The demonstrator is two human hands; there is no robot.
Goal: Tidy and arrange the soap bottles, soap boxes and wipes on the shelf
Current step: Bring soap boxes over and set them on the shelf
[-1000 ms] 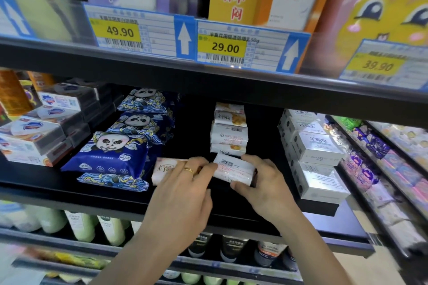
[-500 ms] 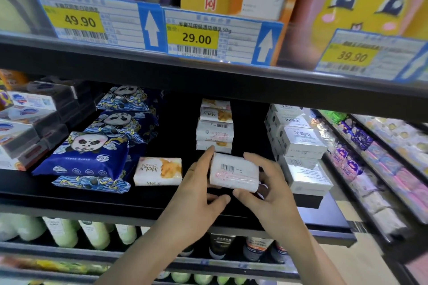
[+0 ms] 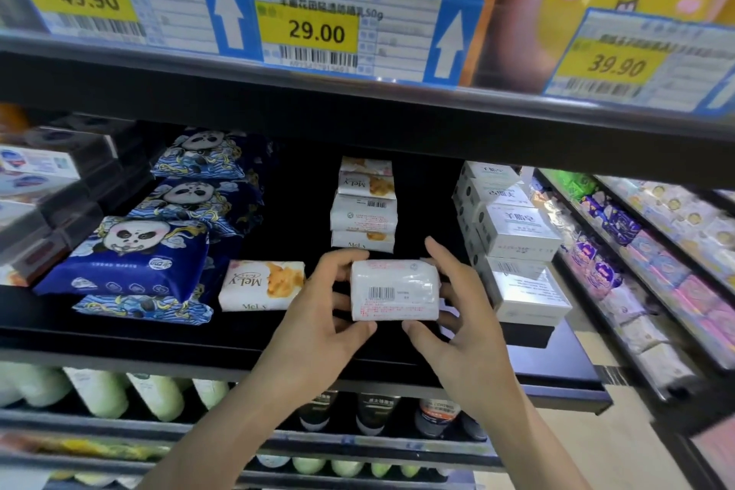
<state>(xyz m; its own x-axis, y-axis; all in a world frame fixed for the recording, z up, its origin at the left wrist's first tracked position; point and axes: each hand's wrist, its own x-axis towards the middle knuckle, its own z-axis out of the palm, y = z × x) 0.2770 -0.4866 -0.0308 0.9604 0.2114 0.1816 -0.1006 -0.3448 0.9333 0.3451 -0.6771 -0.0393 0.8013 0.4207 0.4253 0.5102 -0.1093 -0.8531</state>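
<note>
Glossy white soap bar, rectangular, gripped by left hand, right hand.

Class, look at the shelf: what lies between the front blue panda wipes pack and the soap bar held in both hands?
In the head view, one Mely soap bar lies flat on the shelf between the panda wipes pack and the held soap bar.

Shop shelving around us

We face black shelves with blue and yellow price tags on the upper edge; to our right runs another rack, blurred, above what looks like pale flooring.
</note>
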